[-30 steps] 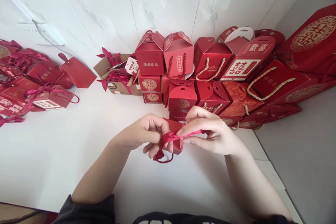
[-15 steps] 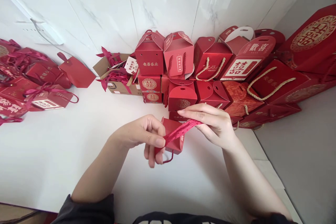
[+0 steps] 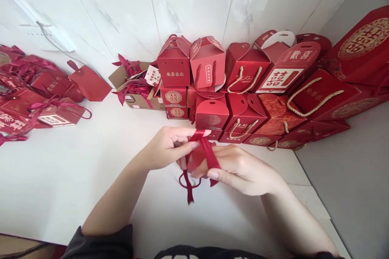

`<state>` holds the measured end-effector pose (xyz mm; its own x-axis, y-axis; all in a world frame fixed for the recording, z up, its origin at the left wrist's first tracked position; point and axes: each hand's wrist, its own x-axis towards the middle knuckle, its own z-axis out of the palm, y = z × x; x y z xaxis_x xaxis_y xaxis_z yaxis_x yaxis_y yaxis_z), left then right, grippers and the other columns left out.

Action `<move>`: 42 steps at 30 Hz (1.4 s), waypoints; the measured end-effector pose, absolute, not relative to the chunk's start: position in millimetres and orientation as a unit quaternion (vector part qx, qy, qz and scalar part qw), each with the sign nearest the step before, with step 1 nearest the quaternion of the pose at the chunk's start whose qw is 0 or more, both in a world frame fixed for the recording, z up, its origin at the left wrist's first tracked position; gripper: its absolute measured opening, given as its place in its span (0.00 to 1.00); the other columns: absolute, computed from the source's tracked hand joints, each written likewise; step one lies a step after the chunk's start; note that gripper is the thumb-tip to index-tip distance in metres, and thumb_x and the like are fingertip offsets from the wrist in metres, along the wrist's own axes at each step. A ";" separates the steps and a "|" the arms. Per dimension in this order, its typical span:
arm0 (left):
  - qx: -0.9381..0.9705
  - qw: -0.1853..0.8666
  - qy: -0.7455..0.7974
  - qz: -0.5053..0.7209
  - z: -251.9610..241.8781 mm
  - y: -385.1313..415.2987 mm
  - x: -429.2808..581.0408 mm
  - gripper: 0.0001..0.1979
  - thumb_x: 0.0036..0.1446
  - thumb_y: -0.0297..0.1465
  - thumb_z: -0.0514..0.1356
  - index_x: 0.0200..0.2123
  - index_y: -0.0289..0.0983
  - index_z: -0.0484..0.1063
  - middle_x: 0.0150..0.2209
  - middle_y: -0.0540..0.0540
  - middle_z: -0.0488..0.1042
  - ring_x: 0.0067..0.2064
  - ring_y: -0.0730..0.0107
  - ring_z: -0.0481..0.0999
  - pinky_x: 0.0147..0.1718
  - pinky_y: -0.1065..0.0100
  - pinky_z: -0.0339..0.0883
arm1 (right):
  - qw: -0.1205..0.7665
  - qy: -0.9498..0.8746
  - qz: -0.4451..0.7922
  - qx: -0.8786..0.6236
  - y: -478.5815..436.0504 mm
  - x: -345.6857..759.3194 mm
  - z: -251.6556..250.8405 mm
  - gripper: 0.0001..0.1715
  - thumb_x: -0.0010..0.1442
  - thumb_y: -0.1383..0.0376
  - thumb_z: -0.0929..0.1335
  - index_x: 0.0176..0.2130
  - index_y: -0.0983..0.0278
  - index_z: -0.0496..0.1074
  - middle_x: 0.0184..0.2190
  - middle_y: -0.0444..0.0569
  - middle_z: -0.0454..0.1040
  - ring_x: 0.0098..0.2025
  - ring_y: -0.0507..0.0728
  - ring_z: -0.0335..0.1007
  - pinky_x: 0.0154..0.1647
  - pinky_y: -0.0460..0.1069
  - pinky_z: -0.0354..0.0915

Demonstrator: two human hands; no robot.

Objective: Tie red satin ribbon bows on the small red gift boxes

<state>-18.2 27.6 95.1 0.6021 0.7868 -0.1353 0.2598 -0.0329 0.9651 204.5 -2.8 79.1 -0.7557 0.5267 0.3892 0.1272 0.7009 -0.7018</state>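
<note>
A dark red ribbon (image 3: pixel 209 153) runs between my two hands. My left hand (image 3: pixel 174 145) pinches it, with a band of ribbon lying over the fingertips and one cut tail hanging below. My right hand (image 3: pixel 243 168) grips the other side, the ribbon passing between thumb and fingers and a short end showing underneath. Behind my hands a small red gift box (image 3: pixel 194 160) is mostly hidden; its cord handle (image 3: pixel 190 184) loops out in front, near the white tabletop (image 3: pixel 146 206).
Red gift boxes (image 3: pixel 212 113) with cord handles are stacked along the tiled wall. A cardboard box (image 3: pixel 142 102) holds loose ribbons and a tag. Ribboned red boxes (image 3: pixel 57 114) pile up at the left. A grey wall (image 3: pixel 358 162) bounds the right side.
The ribbon was stretched slanting between my hands; now it is folded over my left fingertips with its tail hanging down. My right hand moved lower, my left slightly up.
</note>
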 end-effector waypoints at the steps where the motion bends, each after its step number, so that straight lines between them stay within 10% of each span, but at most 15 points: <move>1: 0.697 0.561 0.390 0.217 93.1 26.7 -16.0 0.20 0.62 0.35 0.57 0.56 0.36 0.71 0.24 0.50 0.76 0.23 0.72 0.77 0.22 0.74 0.73 | 0.321 -0.862 0.352 -0.173 -3.9 207.2 81.3 0.19 0.71 0.61 0.58 0.46 0.64 0.75 0.39 0.52 0.79 0.43 0.56 0.74 0.48 0.52 0.69; 14: 0.748 0.598 0.274 0.093 98.4 24.1 -19.7 0.14 0.61 0.32 0.55 0.24 0.34 0.70 0.13 0.51 0.70 0.13 0.77 0.69 0.14 0.77 0.57 | 0.420 -0.845 0.276 -0.183 18.4 207.4 60.3 0.22 0.71 0.65 0.55 0.50 0.62 0.74 0.44 0.49 0.80 0.55 0.57 0.72 0.65 0.60 0.58; 24: 0.577 0.740 0.284 0.198 76.8 21.6 -6.9 0.20 0.52 0.46 0.63 0.28 0.33 0.74 0.11 0.51 0.65 0.12 0.76 0.61 0.13 0.74 0.52 | 0.440 -0.828 0.242 -0.249 1.7 211.1 75.1 0.22 0.71 0.64 0.57 0.59 0.61 0.66 0.57 0.54 0.71 0.59 0.59 0.67 0.56 0.56 0.66; 34: 0.679 0.585 0.333 0.294 89.3 26.8 -14.8 0.24 0.63 0.38 0.55 0.60 0.37 0.67 0.18 0.53 0.70 0.15 0.79 0.62 0.15 0.76 0.56 | 0.318 -0.829 0.402 -0.225 -0.1 197.7 75.0 0.19 0.69 0.62 0.61 0.31 0.65 0.74 0.24 0.44 0.75 0.27 0.49 0.70 0.33 0.44 0.67; 42: 0.824 0.441 0.323 0.148 93.3 13.9 1.0 0.14 0.57 0.21 0.50 0.24 0.35 0.72 0.21 0.53 0.72 0.21 0.80 0.67 0.23 0.78 0.60 | 0.457 -0.792 0.296 -0.278 -4.1 219.3 79.4 0.15 0.67 0.67 0.63 0.49 0.59 0.76 0.37 0.47 0.81 0.37 0.54 0.78 0.40 0.48 0.72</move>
<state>1.0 13.9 93.3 0.7478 0.6627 -0.0400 0.4015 -0.4034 0.8223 219.3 -4.1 79.4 -0.4281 0.7100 0.5591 0.1693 0.6707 -0.7221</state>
